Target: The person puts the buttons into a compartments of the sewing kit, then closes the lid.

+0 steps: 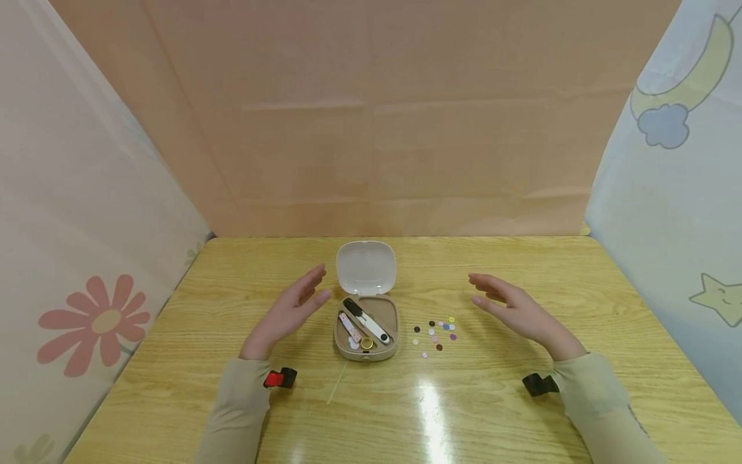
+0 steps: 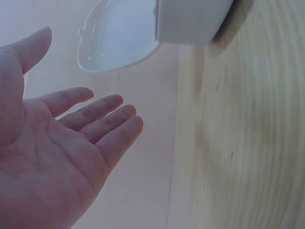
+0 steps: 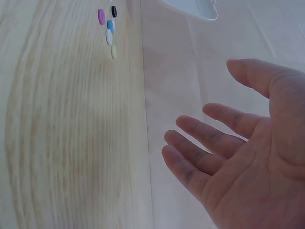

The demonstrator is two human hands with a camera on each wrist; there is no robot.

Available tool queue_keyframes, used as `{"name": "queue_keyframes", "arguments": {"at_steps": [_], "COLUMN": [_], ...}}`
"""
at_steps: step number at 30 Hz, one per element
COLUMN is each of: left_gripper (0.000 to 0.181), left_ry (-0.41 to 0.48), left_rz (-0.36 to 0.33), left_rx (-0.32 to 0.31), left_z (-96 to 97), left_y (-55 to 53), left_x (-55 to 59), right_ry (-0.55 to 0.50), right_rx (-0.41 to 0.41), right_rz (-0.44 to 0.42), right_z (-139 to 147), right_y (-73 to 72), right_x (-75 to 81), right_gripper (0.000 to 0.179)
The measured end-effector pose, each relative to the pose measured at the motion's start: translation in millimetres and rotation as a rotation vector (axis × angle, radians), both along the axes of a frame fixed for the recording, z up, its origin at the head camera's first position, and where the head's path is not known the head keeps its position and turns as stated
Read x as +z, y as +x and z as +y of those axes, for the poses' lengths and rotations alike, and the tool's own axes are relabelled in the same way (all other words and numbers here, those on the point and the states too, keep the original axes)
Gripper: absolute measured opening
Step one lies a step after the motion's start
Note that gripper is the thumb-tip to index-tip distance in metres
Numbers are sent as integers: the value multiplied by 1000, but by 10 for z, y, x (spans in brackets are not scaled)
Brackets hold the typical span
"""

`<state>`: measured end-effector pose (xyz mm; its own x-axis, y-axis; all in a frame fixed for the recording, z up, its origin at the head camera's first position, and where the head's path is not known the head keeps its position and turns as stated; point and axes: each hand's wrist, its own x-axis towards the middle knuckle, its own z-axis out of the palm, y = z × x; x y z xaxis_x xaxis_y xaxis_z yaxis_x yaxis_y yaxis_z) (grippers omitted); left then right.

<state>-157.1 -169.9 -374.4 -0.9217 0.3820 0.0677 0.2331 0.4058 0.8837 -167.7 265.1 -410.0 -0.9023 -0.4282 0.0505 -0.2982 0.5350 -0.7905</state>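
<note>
A small beige sewing box (image 1: 366,356) stands mid-table with its pale lid (image 1: 366,267) raised. Inside lie white thread snips (image 1: 371,323) with a black tip cover, a pink-and-white patterned strip (image 1: 350,327), a gold-rimmed round piece (image 1: 367,343) and white pieces partly hidden under the strip. To the box's right several small coloured buttons (image 1: 453,337) are scattered. My left hand (image 1: 292,310) hovers left of the box, fingers extended, holding nothing. Beyond the buttons, my right hand (image 1: 518,312) is held with fingers loosely extended, also holding nothing; its bare palm shows in the right wrist view.
The wooden table (image 1: 191,361) ends at a plain tan backdrop (image 1: 371,129). Patterned cloths hang at the left (image 1: 104,193) and right (image 1: 684,212). A thin pale stick or line (image 1: 337,383) lies in front of the box. Both wrists wear dark straps.
</note>
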Motion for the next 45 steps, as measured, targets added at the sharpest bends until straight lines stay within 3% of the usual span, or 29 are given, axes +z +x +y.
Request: {"name": "queue_keyframes", "arguments": {"at_steps": [9,16,19,26,34,45], "left_gripper": [66,68,70,85,100,105], "left_ry": [-12,-1,-7,-40,-72,-16], "left_rz": [9,26,33,-15,-75,-50], "left_rx": [-29,-57,-63,-46,-88,-170], "left_z": [98,60,54,75,112,129], "left_y": [23,-91,-110,-85,-50,-43], "left_x": [-25,-362,-430,-469,-527,-562], "right_ry": [-22,-19,-15,-19,-53,-99], "right_rx": [22,20,10,12,31,38], "right_rz": [8,-7,-17,-10,-27,-68], "right_z": [-27,-36,-37,-45,-64,-84], "right_y": [47,60,67,77,81,33], "right_x": [3,-9,-14,-36,-64,-140], "right_gripper": [51,52,54,53,50,51]}}
